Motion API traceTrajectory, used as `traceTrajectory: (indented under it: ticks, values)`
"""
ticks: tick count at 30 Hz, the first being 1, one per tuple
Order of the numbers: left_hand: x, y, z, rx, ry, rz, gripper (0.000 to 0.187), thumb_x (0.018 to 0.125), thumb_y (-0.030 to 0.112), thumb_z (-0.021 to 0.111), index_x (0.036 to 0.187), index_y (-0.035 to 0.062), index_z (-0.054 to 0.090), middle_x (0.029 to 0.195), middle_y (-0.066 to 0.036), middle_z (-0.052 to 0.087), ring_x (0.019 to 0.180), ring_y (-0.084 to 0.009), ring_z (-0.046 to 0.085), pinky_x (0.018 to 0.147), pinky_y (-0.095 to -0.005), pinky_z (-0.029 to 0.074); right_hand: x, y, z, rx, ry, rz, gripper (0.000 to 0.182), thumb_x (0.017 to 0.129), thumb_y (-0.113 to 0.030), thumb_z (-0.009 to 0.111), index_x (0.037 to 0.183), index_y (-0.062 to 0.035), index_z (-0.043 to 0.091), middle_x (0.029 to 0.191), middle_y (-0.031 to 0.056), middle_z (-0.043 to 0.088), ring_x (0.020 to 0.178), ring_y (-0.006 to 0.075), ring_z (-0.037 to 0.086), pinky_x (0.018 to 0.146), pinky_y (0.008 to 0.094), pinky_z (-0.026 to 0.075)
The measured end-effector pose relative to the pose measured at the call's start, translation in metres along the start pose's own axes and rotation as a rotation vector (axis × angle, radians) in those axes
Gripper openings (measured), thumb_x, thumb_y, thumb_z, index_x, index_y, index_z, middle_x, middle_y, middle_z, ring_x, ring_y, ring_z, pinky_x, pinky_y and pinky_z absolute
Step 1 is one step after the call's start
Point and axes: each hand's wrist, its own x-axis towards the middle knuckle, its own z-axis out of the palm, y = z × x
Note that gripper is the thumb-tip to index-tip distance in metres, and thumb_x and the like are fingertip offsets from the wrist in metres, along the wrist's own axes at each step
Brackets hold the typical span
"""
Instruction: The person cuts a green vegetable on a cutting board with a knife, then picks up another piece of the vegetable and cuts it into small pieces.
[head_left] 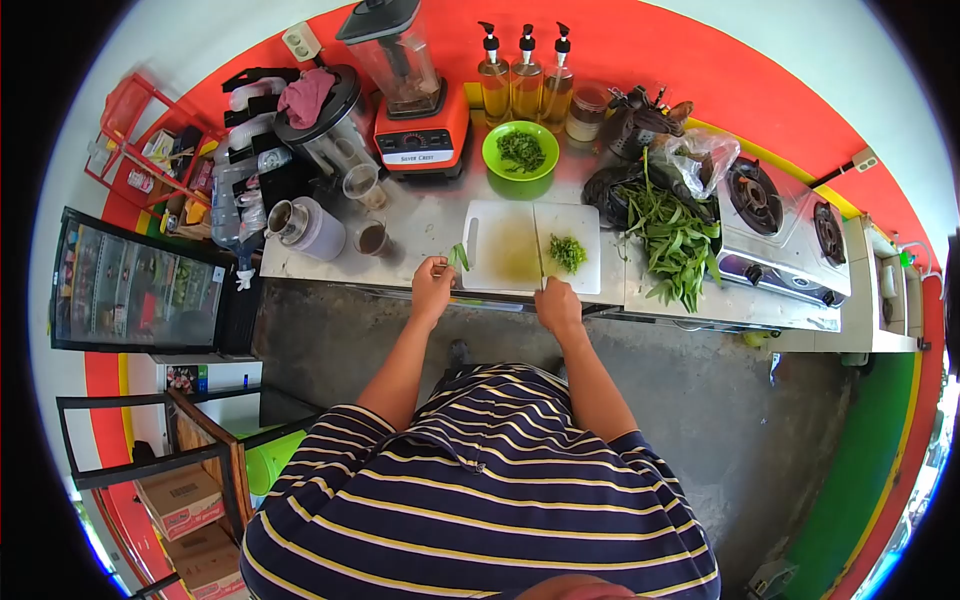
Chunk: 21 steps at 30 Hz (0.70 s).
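A white cutting board (578, 218) lies at the counter's front edge, its surface wet and greenish in the middle. My right hand (558, 305) is closed round the handle of a knife (538, 243), whose thin blade points away from me across the board. Just right of the blade sits a small heap of chopped greens (567, 253). At the board's left edge, my left hand (432, 287) pinches a small green leaf (458, 256). Behind the board, a lime-green bowl (520, 186) holds more cut greens (522, 150).
A large bunch of leafy greens (672, 240) lies right of the board, beside a gas stove (775, 240). A red blender (422, 140), pump bottles (526, 85) and a jar (586, 115) line the back. Left stand a cup of dark liquid (374, 240) and a pitcher (318, 230).
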Motion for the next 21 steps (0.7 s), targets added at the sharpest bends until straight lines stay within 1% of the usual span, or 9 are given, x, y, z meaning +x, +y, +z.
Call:
traceTrajectory:
  ticks: [6,9,11,13,17,18,19,20,21]
  values:
    - [0.008,0.005,0.014,-0.019,-0.075,0.009,0.022,0.094,0.009,0.063,0.114,0.0007,0.059,0.091,-0.006,0.066,0.075,-0.0128,0.062,0.069,-0.0283,0.05,-0.005,-0.015,-0.018,-0.027,0.027,0.058,0.032,0.093,-0.03,0.064,0.102,0.0009,0.065,0.102,0.0279,0.07,0.096,0.0451,0.068,0.085,0.0519,0.055]
    - [0.009,0.011,0.034,-0.015,-0.121,0.044,0.022,0.094,0.008,0.064,0.113,0.0012,0.059,0.091,-0.006,0.066,0.076,-0.0129,0.063,0.069,-0.0285,0.05,0.003,0.009,-0.004,-0.1,-0.051,0.04,0.033,0.094,-0.031,0.064,0.099,0.0013,0.066,0.102,0.0274,0.07,0.094,0.0449,0.068,0.084,0.052,0.055]
    - [0.012,0.026,0.046,-0.001,-0.147,0.058,0.022,0.094,0.01,0.065,0.114,0.0019,0.059,0.09,-0.006,0.066,0.076,-0.0131,0.064,0.068,-0.028,0.05,-0.001,0.005,-0.007,-0.061,-0.009,0.032,0.034,0.093,-0.032,0.065,0.099,0.0016,0.066,0.102,0.0277,0.07,0.093,0.0452,0.068,0.083,0.0522,0.054]
    - [0.016,0.038,0.058,-0.147,-0.194,0.116,0.021,0.096,0.011,0.066,0.114,0.0022,0.059,0.087,-0.005,0.067,0.073,-0.0125,0.063,0.067,-0.0274,0.049,-0.004,0.001,-0.013,-0.026,0.031,0.026,0.035,0.093,-0.032,0.065,0.098,0.0019,0.066,0.101,0.028,0.07,0.093,0.0455,0.068,0.083,0.0524,0.054]
    - [0.017,0.057,0.067,-0.22,-0.159,0.121,0.021,0.096,0.012,0.066,0.114,0.002,0.058,0.085,-0.005,0.067,0.071,-0.012,0.062,0.066,-0.0271,0.049,-0.006,0.0,-0.018,0.04,-0.115,-0.121,0.035,0.093,-0.035,0.066,0.104,-0.0013,0.066,0.099,0.0281,0.07,0.095,0.0463,0.067,0.084,0.0539,0.053]
    - [0.019,0.051,0.068,-0.217,-0.139,0.087,0.021,0.096,0.011,0.066,0.113,0.0018,0.058,0.085,-0.006,0.067,0.071,-0.012,0.061,0.065,-0.0269,0.049,-0.006,0.001,-0.016,0.066,-0.184,-0.188,0.035,0.093,-0.035,0.066,0.104,-0.0018,0.066,0.098,0.0286,0.069,0.095,0.0464,0.067,0.084,0.0542,0.053]
    - [0.022,0.047,0.07,-0.213,-0.119,0.055,0.021,0.096,0.011,0.067,0.113,0.0017,0.058,0.084,-0.006,0.067,0.07,-0.0119,0.061,0.064,-0.0267,0.049,-0.006,0.005,-0.011,0.069,-0.18,-0.186,0.035,0.093,-0.035,0.066,0.104,-0.0018,0.066,0.098,0.0286,0.069,0.095,0.0464,0.067,0.084,0.0542,0.053]
    - [0.026,0.042,0.074,-0.211,-0.122,0.056,0.021,0.096,0.011,0.067,0.113,0.0017,0.058,0.084,-0.006,0.067,0.07,-0.0119,0.061,0.064,-0.0267,0.049,-0.007,0.009,-0.004,0.071,-0.131,-0.185,0.035,0.093,-0.035,0.066,0.103,-0.0011,0.067,0.098,0.0286,0.07,0.094,0.0466,0.067,0.084,0.054,0.053]
    - [0.03,0.03,0.081,-0.196,-0.086,-0.029,0.023,0.096,0.011,0.067,0.114,0.0014,0.057,0.084,-0.007,0.068,0.07,-0.012,0.061,0.064,-0.0267,0.049,-0.008,0.013,0.001,0.072,-0.085,-0.183,0.035,0.094,-0.035,0.065,0.102,-0.0004,0.067,0.097,0.0286,0.07,0.094,0.0469,0.067,0.084,0.0538,0.054]
